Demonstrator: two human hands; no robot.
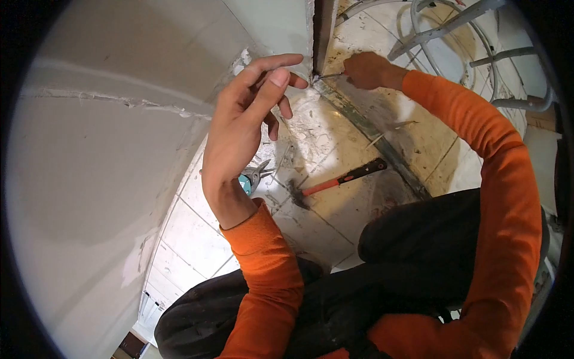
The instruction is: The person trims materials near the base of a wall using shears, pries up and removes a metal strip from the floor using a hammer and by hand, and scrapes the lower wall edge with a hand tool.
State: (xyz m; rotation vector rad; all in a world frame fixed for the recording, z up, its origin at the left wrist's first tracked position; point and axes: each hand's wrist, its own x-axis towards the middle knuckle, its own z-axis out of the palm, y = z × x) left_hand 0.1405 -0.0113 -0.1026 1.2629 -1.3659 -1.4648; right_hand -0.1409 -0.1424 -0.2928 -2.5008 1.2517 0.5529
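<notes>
My left hand [248, 113] is raised in front of the wall corner, its fingers apart and nothing in it. My right hand [368, 70] is closed around a thin metal tool [330, 75]; its handle is hidden in the fist. The shaft points left to the foot of the door frame [321, 36], at the end of a worn floor strip [373, 134]. On the tiles below lies a hammer [335, 182] with a red and black handle. Tin snips [256, 175] with a teal part lie beside my left wrist, partly hidden by it.
White plaster dust and crumbs [308, 128] cover the tiles by the frame. A thin splinter [391, 131] lies across the floor strip. Grey metal tubing [445, 30] stands at the upper right. The wall [107, 179] fills the left side, and my bent knees [430, 233] are close below.
</notes>
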